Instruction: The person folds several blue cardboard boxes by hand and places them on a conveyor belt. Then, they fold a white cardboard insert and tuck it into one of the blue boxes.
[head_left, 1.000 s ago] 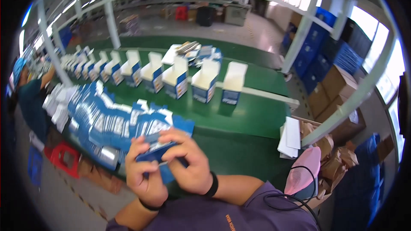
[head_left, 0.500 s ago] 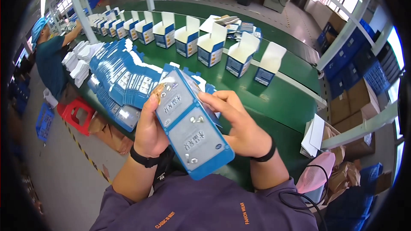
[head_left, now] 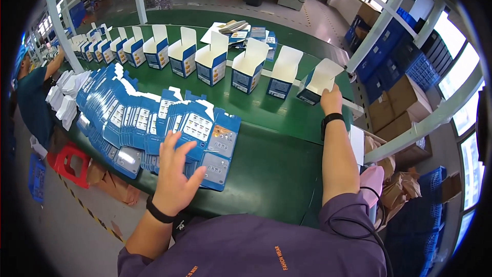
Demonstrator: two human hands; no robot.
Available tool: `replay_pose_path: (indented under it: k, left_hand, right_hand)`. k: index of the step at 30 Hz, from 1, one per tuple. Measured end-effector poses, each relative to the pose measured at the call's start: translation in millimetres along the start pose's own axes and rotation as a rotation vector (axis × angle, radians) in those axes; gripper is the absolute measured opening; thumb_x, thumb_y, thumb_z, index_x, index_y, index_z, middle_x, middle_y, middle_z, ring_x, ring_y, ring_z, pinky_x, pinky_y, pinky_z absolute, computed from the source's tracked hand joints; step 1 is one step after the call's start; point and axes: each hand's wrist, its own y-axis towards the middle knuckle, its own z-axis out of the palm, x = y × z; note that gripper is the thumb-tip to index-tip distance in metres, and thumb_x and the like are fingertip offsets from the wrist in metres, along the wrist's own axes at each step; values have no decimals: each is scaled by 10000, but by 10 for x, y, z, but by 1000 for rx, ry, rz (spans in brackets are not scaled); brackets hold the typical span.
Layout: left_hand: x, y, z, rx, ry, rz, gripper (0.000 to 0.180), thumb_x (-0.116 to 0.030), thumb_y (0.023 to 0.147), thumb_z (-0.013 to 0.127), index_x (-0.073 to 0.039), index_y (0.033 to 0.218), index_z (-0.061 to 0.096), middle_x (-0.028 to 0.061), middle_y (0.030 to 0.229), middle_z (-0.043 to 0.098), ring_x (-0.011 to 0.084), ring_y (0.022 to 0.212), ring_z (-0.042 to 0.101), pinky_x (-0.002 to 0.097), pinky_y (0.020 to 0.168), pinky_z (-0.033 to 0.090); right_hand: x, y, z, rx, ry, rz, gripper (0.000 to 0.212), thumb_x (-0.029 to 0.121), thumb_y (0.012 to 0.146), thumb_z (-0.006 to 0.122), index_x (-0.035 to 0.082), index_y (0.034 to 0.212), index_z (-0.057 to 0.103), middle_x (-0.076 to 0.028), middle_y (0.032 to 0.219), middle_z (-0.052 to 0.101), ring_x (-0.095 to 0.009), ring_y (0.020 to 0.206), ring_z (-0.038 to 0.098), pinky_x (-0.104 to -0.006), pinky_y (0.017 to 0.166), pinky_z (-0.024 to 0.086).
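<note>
At the right end of a row of upright blue-and-white cartons (head_left: pixel 246 76), my right hand (head_left: pixel 332 100) grips the near right side of an open carton (head_left: pixel 311 92). That carton is tilted slightly, its white flap raised. My left hand (head_left: pixel 177 172) is empty, fingers spread, above the near right end of a spread pile of flat folded cartons (head_left: pixel 192 123). Close to its fingers lies a flat carton with grey panels (head_left: pixel 220 146). Whether the fingertips touch the pile cannot be made out.
A green worktable (head_left: pixel 271 156) runs beneath everything. Behind the row lie stacked printed cards (head_left: pixel 246 33). White paper pieces (head_left: pixel 64 95) lie at the left, near another person (head_left: pixel 33 92). A red stool (head_left: pixel 72 164) stands at left, and a metal post (head_left: pixel 405 141) at right.
The flat carton held in both hands now stands opened at the row's right end under my right hand. My left hand has let go and moved over the pile. The view has swung right.
</note>
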Motion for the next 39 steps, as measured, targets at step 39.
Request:
replay_pose_path:
  k: [39]
  left_hand:
    - [-211, 86, -118, 141, -656, -90, 898, -208, 895, 793, 43, 1586, 277, 240, 1539, 437, 315, 1433, 450, 403, 1190, 358]
  right_hand:
    - [2372, -2397, -643, 254, 1183, -1049, 226, 167, 819, 756, 131, 883, 542, -142, 1244, 497, -375, 1257, 529, -642, 1220, 213]
